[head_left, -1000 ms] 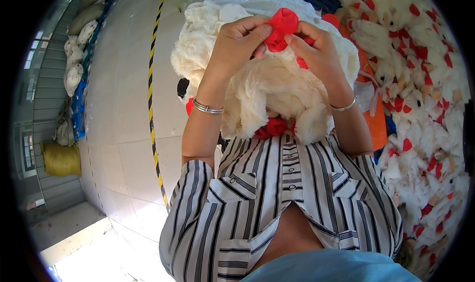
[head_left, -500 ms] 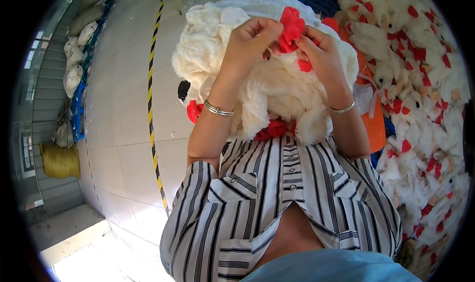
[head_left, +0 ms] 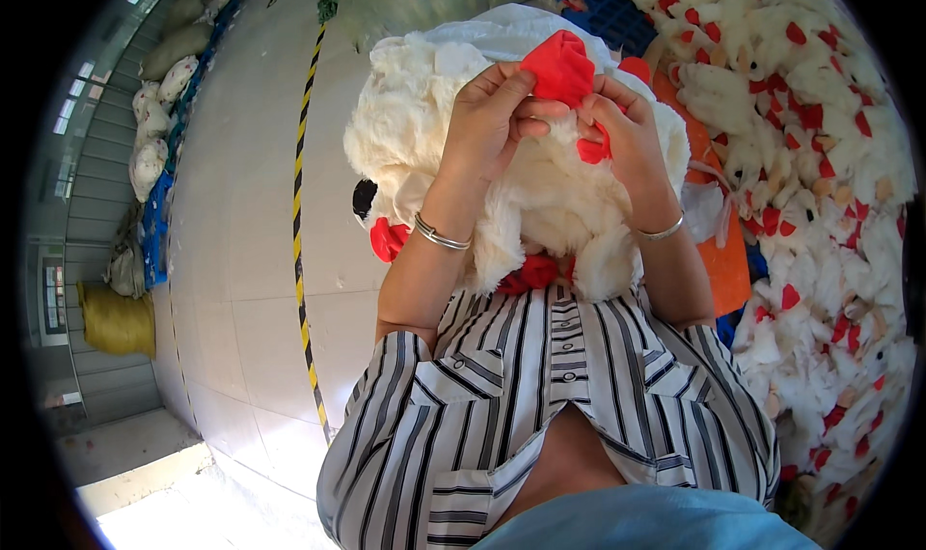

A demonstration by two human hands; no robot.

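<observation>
Between my hands a red fabric piece (head_left: 562, 69) is held up, spread broader at its top. My left hand (head_left: 497, 116) pinches its left edge between thumb and fingers. My right hand (head_left: 625, 125) grips its right lower side, and a red flap hangs below those fingers. Beneath both hands lies a large cream plush toy skin (head_left: 405, 96), limp and furry, against my front. A black patch (head_left: 364, 198) and a red piece (head_left: 389, 240) show at its left side. More red fabric (head_left: 529, 274) sits at its lower edge, near my shirt.
On the right spreads a big heap of white plush skins (head_left: 810, 212) with red parts. An orange sheet (head_left: 723, 270) and a blue crate (head_left: 612, 10) stand beside the plush. Yellow-black tape (head_left: 301, 232) crosses the tiled floor on the left. Sacks (head_left: 149, 154) line the far left wall.
The red fabric piece was crumpled upright and now appears flatter and wider. Both hands sit slightly lower in view, with the left hand's fingers shifted on the piece.
</observation>
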